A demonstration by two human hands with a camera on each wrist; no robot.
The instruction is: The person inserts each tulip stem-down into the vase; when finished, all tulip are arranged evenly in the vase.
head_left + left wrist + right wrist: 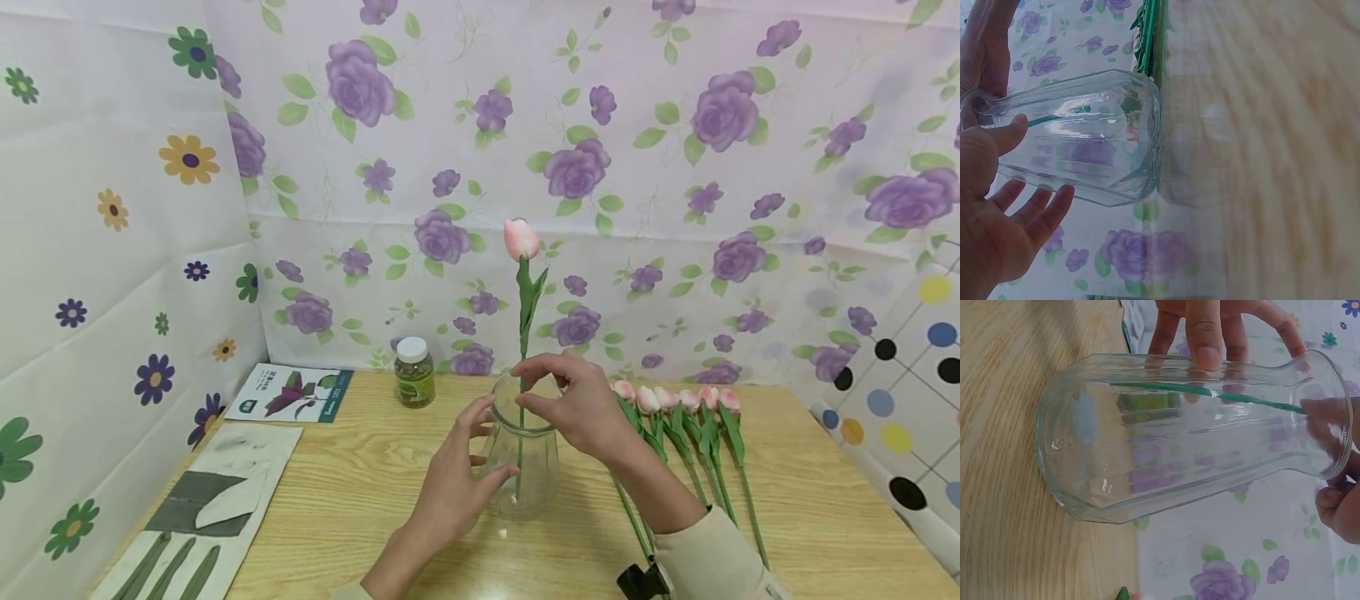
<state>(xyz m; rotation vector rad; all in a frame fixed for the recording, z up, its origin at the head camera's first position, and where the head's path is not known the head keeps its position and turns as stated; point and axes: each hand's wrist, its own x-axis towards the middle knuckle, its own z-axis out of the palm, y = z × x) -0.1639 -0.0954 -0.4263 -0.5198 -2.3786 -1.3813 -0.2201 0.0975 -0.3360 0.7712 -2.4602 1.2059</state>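
Note:
A clear glass vase (542, 479) with faceted sides stands upright on the wooden table. My left hand (453, 483) holds it from the left, thumb on the near side and fingers round the far side. At the vase mouth, my right hand (577, 408) pinches the green stem of a pink-and-white artificial tulip (521, 240) between thumb and fingers. The bloom rises well above the rim, while the lower stem (1241, 397) shows through the glass in the right wrist view, its end inside the vase.
Several more pink tulips (708, 417) lie on the table to the right, beside my right forearm. Behind the vase stands a small white-capped jar (416, 387). A booklet (288, 392) and a printed sheet (202, 500) lie at the left. Flowered cloth (465, 150) hangs behind the table.

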